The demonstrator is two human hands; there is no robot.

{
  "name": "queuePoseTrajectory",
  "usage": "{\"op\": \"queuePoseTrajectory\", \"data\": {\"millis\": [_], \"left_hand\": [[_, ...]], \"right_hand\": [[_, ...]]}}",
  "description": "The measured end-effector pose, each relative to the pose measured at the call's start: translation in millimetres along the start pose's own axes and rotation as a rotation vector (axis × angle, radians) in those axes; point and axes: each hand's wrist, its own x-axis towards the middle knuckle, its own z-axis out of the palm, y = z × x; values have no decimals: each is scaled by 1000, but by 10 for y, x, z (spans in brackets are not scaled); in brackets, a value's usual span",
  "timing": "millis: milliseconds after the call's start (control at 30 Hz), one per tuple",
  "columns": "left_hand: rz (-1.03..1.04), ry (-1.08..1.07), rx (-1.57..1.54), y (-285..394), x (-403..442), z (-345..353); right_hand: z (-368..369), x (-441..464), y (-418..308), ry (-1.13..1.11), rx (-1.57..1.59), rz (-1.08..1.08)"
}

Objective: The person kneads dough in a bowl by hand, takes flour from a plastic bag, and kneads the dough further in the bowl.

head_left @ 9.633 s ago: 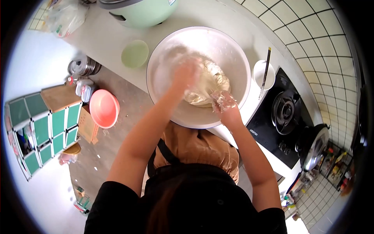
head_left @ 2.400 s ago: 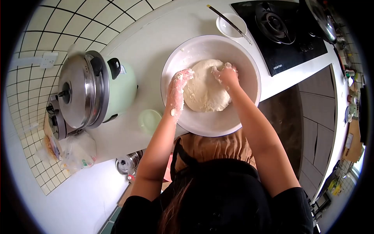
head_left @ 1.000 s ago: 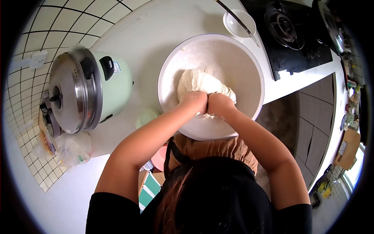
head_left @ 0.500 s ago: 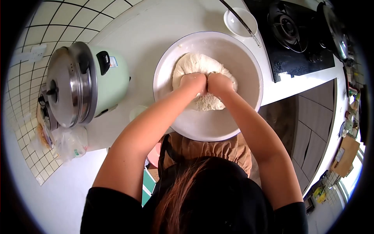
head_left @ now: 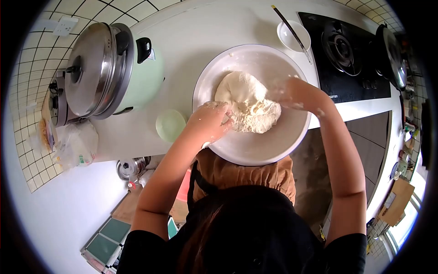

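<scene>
A lump of white dough (head_left: 248, 102) lies in a large white basin (head_left: 255, 153), smooth at the top left and rough at its lower right. My left hand (head_left: 213, 121) touches the dough's lower left side, its fingers bent against the dough, with bits of dough stuck to the skin. Over the basin's right side, my right hand (head_left: 294, 93) is smeared by motion and stands apart from the dough. Its fingers cannot be made out.
A pale green bowl (head_left: 170, 125) stands left of the basin, near a large green cooker (head_left: 148, 77) with a steel lid. Behind right are a white bowl (head_left: 292, 39) with a dark stick across it and a black gas stove (head_left: 353, 86). A plastic bag (head_left: 77, 144) lies far left.
Both hands were pressed together in the dough and have parted, the right one lifted to the right. The dough's rough part now spreads to the lower right. The view has shifted slightly.
</scene>
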Motion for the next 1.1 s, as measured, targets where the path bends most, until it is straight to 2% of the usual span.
{"op": "queuePoseTrajectory", "data": {"millis": [33,100,267,367,400,467,500,533,600,633,667,767,800,867,900,967,1000,1100], "left_hand": [[5,40,-13,-46,-11,44],[59,215,-71,-94,-53,228],[26,543,-225,-108,-48,691],[-7,778,-377,-108,92,788],[49,868,-396,-129,159,823],[25,822,-506,-92,307,748],[13,792,-557,-86,379,719],[24,806,-505,-72,508,726],[-51,667,-522,48,670,724],[-82,600,-532,115,747,705],[-244,372,-413,173,811,680],[-242,273,-185,260,849,936],[-317,214,-180,318,853,944],[-185,491,-190,317,781,1143],[-116,627,-195,347,720,1218],[-115,667,-199,425,639,1292],[-119,708,-183,455,610,1342],[-173,797,-173,517,616,1407]], "right_hand": [[79,171,156,120,-236,-96],[339,721,181,309,-134,235],[631,1253,-92,-24,53,612],[930,1095,2,489,-87,347],[1001,956,16,574,-130,215],[1139,645,36,739,-208,-67],[1241,508,69,742,-67,-135],[1378,350,100,743,-117,-243],[1385,-6,-4,613,-207,-394],[1422,-128,-10,577,-180,-382],[1449,-236,-19,540,-154,-371],[1240,-408,-27,490,-22,-362],[1148,-455,-39,476,39,-345],[1018,-482,16,472,111,-371],[966,-480,13,424,175,-223],[879,-421,-24,327,294,75],[954,-325,-3,491,283,114],[1032,-18,78,796,-174,-101]]}}
